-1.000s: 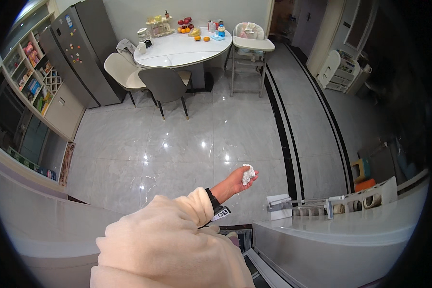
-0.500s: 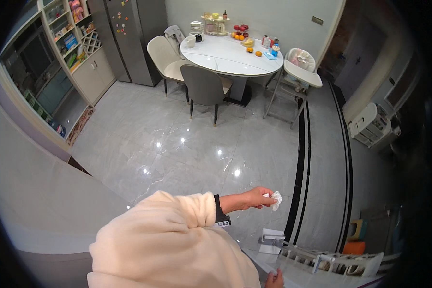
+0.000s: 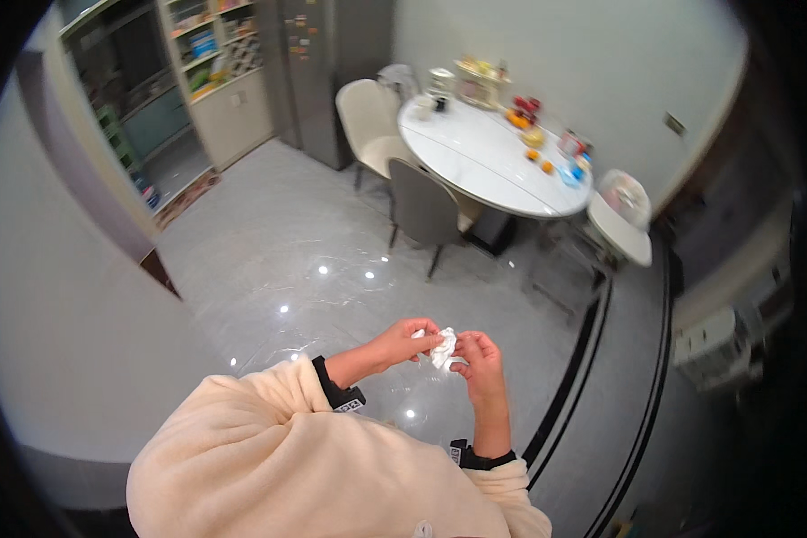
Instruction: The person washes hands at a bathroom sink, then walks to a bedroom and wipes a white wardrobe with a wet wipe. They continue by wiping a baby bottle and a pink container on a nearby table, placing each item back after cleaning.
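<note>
Here, see both bare hands close together in front of the body, above the grey tiled floor (image 3: 278,242). Note left hand (image 3: 403,342) angled in from the left, holding a crumpled white wad (image 3: 443,348), tissue-like, pinched between thumb and fingers. Note right hand (image 3: 483,363) opposite, with forearm upright from lower right, fingers curled toward the wad, thumb set a little apart from forefinger. Cannot fairly tell a grip from a light touch there, given the blur at the fingertips. Locate wad between the two hands, below centre of view, held in the air. At each wrist, black band (image 3: 334,391) against the cuff of a cream fleece garment (image 3: 278,466).

Farther off, well apart from the hands: white oval table (image 3: 471,157), with oranges (image 3: 533,155), red fruit (image 3: 530,108) and a blue bottle (image 3: 582,167) toward the wall side. Grey chair (image 3: 424,202) at near edge, cream chair (image 3: 368,117) beside it. Past the table's right end, high chair (image 3: 623,231) with pale tray. Upper left, dark grey refrigerator (image 3: 359,81) next to a shelved cabinet (image 3: 233,118). Lower right, dark strips (image 3: 576,363) along the floor.
</note>
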